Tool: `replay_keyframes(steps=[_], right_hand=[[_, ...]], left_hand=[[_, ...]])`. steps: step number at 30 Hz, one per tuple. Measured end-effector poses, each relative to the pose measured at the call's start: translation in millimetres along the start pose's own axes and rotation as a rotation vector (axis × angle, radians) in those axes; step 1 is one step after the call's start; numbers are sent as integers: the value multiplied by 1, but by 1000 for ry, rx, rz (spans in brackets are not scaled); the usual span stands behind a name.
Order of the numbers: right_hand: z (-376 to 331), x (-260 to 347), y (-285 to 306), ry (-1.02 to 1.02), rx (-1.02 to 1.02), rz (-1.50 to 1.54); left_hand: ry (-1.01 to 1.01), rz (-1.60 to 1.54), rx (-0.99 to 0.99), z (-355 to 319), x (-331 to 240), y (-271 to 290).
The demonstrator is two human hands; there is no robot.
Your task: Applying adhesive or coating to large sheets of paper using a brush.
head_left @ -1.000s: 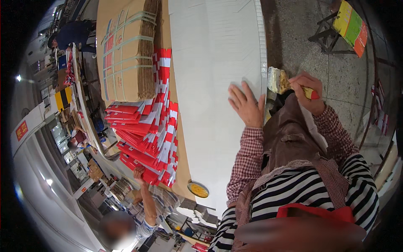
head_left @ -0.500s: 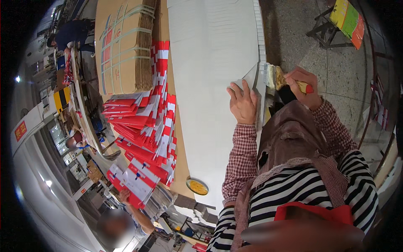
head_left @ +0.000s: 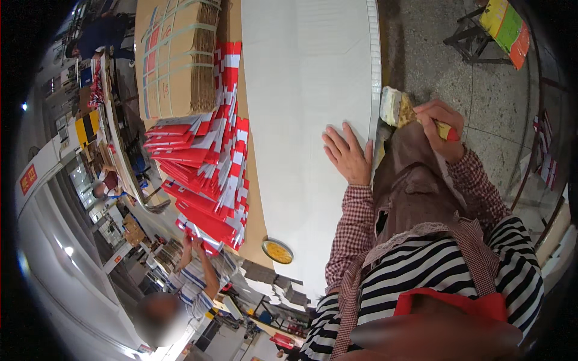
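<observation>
A long run of overlapped white paper sheets (head_left: 301, 90) covers the table in front of me. My left hand (head_left: 350, 155) lies flat on these sheets near their right edge, fingers spread. Just off that edge, my right hand (head_left: 441, 123) grips a paintbrush (head_left: 397, 109) by its yellow, red-tipped handle. The wide bristles point left toward the sheets and carry something whitish; they appear to be apart from the paper. On the table's left part, a shallow oval dish (head_left: 277, 250) holds something yellow.
Left of the sheets lie fanned red-and-white folded packages (head_left: 208, 174) and a strapped cardboard bundle (head_left: 174, 66). Across the table a co-worker (head_left: 192, 271) handles a red-and-white piece. A stool with a colourful cover (head_left: 504, 30) stands at the far right.
The lifted corner of the top sheet now lies flat. My left hand has shifted slightly, its fingers more spread. The co-worker has drawn the red-and-white packages lower and turned them.
</observation>
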State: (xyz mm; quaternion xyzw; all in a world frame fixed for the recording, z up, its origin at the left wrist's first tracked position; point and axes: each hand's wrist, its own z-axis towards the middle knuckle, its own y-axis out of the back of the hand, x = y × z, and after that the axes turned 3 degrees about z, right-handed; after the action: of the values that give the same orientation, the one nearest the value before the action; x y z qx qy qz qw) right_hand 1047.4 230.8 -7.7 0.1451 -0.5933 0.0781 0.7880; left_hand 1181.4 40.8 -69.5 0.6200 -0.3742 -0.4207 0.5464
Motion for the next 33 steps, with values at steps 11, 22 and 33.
replay_keyframes(steps=[11,22,33], right_hand=[[-34,-19,-19,-12,58,30],[-56,9,-22,-15,36,-26],[-59,10,-42,7,-71,-26]], left_hand=[[-157,-47,-15,16,18,13],[-77,-61,-70,-21,13,1],[-179,-49,-2,-34,42,16]])
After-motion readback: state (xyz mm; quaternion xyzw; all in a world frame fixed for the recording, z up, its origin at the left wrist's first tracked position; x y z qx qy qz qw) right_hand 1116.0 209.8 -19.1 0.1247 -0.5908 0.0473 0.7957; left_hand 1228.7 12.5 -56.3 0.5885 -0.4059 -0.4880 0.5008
